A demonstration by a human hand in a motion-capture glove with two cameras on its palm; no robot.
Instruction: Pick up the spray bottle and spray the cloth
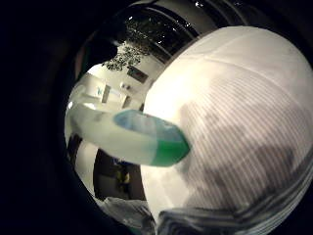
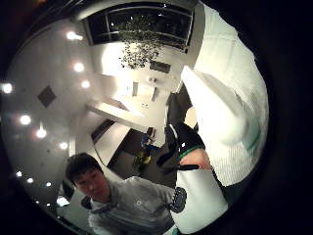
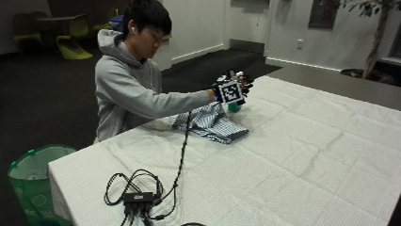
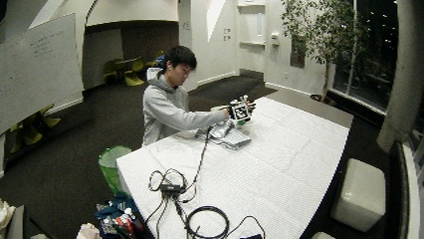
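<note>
Bottle (image 3: pixel 234 107) is already up off the table (image 3: pixel 300 150), gripped in the person's gloved right hand (image 3: pixel 230 89) just above the folded striped cloth (image 3: pixel 210 123). Picking up looks done; spraying the cloth is what remains, as far as I can judge.

A long table (image 3: pixel 300 155) covered with a white, finely striped tablecloth (image 3: pixel 263 179) carries everything. A folded blue-and-white striped cloth (image 3: pixel 210 123) lies on it near the seated person's edge. Toward the near corner rests a small black box (image 3: pixel 139 197) amid loops of black cable (image 3: pixel 134 186).
</note>
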